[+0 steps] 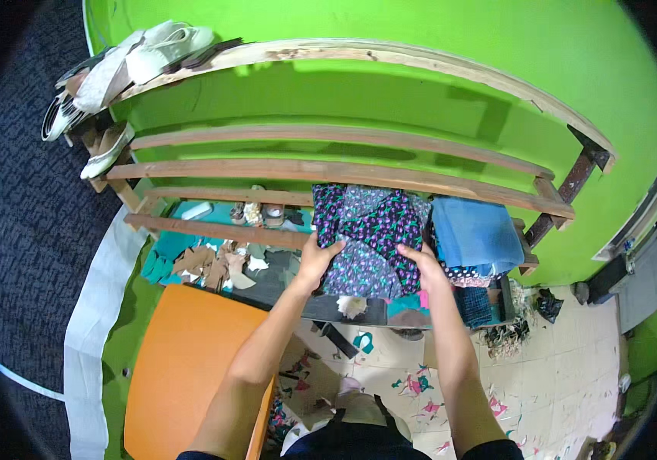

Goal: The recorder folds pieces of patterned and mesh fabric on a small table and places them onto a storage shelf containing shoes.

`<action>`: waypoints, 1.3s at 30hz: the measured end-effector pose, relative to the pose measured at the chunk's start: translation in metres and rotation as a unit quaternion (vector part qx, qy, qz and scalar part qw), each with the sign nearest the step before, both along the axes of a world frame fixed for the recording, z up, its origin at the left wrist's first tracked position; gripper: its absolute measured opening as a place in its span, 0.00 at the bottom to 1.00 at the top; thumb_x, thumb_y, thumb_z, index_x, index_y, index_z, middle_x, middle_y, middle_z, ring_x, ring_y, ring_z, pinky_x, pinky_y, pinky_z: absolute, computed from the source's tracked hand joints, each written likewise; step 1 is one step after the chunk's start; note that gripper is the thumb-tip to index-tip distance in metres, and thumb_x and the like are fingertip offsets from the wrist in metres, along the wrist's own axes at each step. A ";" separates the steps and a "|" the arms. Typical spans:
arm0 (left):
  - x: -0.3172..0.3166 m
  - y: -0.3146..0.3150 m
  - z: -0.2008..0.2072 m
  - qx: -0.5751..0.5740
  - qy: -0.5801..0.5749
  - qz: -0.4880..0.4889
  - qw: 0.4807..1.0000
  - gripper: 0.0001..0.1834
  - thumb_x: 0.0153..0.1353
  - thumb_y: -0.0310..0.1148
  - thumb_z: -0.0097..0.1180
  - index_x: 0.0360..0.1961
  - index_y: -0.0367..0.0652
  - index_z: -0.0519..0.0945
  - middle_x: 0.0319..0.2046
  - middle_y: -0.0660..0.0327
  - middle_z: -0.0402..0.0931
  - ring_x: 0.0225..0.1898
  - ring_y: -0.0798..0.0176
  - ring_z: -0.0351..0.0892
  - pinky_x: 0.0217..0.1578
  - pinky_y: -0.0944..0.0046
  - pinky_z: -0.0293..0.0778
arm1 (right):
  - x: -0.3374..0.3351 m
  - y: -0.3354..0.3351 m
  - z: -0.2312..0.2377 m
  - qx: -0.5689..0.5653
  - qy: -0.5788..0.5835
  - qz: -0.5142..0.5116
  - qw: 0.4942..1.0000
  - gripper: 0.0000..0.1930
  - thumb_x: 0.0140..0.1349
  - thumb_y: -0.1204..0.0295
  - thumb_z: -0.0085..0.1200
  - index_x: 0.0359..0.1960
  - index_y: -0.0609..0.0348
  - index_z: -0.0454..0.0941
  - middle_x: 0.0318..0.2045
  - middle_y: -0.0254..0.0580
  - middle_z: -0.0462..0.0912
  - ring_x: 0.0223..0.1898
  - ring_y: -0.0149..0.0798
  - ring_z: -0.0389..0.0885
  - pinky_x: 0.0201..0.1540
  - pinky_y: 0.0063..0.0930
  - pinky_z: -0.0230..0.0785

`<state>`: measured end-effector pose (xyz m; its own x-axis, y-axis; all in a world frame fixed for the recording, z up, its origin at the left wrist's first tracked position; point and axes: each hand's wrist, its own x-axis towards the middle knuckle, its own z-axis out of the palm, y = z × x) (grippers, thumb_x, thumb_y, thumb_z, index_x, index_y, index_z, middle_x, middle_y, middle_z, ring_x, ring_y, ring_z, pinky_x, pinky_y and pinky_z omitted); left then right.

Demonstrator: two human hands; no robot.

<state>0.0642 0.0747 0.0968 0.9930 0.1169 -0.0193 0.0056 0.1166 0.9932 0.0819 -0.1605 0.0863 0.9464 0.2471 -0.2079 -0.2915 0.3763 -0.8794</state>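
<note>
My left hand (317, 263) and my right hand (425, 266) grip opposite sides of a folded floral cloth (378, 222), thumbs on top. One part of the cloth is dark with purple and green flowers, another greyish blue with small flowers. It lies at the lower slats of a wooden rack (344, 170), partly behind one slat. Just right of my right hand sits folded blue denim (478, 230) over a dark polka-dot cloth (462, 276). The fingers under the floral cloth are hidden.
An orange panel (190, 360) stands at the near left. Brown and green fabric scraps (217, 264) lie on a low dark surface. Shoes (163, 52) sit on the rack's upper left end. Coloured scraps (416, 382) litter the tiled floor. A green wall (451, 46) rises behind.
</note>
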 end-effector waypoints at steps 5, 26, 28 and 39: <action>0.080 -0.020 -0.016 -0.025 0.020 -0.008 0.999 0.25 0.47 0.25 0.61 0.48 0.36 0.67 0.37 0.59 0.74 0.36 0.65 0.73 0.40 0.65 0.68 | 0.059 -0.010 0.008 -0.084 -0.078 -0.106 0.988 0.27 0.45 0.75 0.58 0.50 0.63 0.66 0.42 0.41 0.76 0.44 0.37 0.72 0.50 0.30 0.62; 0.122 -0.043 -0.052 0.506 -0.240 0.150 0.815 0.35 0.56 0.42 0.50 0.61 0.41 0.54 0.58 0.40 0.52 0.57 0.38 0.54 0.56 0.46 0.52 | 0.090 0.022 -0.010 -0.651 -0.374 -0.300 0.589 0.29 0.55 0.66 0.50 0.57 0.68 0.58 0.57 0.58 0.59 0.58 0.55 0.60 0.58 0.43 0.54; 0.112 -0.047 -0.044 0.563 -0.281 0.073 0.773 0.29 0.59 0.42 0.44 0.61 0.48 0.58 0.61 0.50 0.53 0.60 0.45 0.54 0.57 0.44 0.52 | 0.079 0.038 0.000 -0.714 -0.389 -0.247 0.527 0.24 0.60 0.64 0.42 0.55 0.65 0.63 0.59 0.53 0.61 0.61 0.50 0.57 0.61 0.44 0.50; 0.113 -0.071 -0.079 0.646 -0.257 -0.025 0.719 0.24 0.62 0.43 0.34 0.59 0.52 0.62 0.61 0.60 0.56 0.62 0.55 0.54 0.60 0.45 0.47 | 0.085 0.032 -0.066 -0.758 -0.329 -0.183 0.532 0.22 0.61 0.61 0.36 0.57 0.48 0.65 0.61 0.39 0.59 0.64 0.42 0.52 0.63 0.51 0.38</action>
